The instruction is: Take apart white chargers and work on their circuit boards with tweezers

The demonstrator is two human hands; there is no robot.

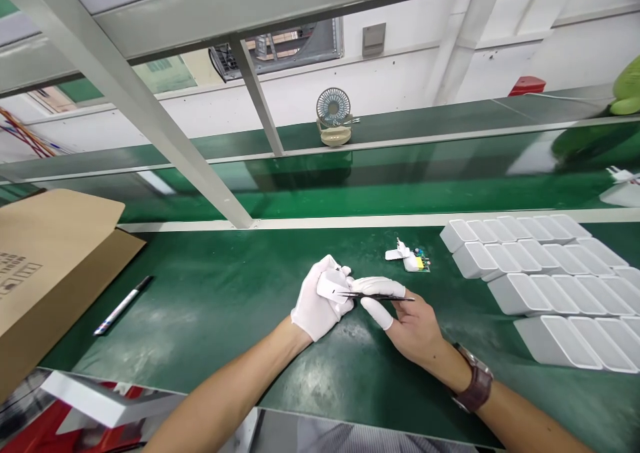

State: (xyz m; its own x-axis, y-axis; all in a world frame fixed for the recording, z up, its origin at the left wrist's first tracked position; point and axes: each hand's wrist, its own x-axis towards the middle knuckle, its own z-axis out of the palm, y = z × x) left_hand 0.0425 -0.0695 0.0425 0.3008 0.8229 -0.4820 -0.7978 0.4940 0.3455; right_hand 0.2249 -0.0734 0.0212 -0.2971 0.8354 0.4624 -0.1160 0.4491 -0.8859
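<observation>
Your left hand (pixel 320 300) grasps a white casing (pixel 331 289); your right hand (pixel 413 326) grips dark tweezers (pixel 380 297), tips at that casing. The green tabletop (pixel 210 300) gives room leftward to a marker (pixel 125 305); white boxes (pixel 473 261) bound the right, and the near edge (pixel 285 411) runs below both hands.

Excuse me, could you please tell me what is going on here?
A person is working at a green bench. The gloved left hand holds a white part, and the right hand, with covered fingertips, holds dark tweezers with their tips at that part. Beyond the right hand lies a small circuit board with white pieces next to it. White cases stand in rows to the right; a marker and a carton are on the left.
</observation>
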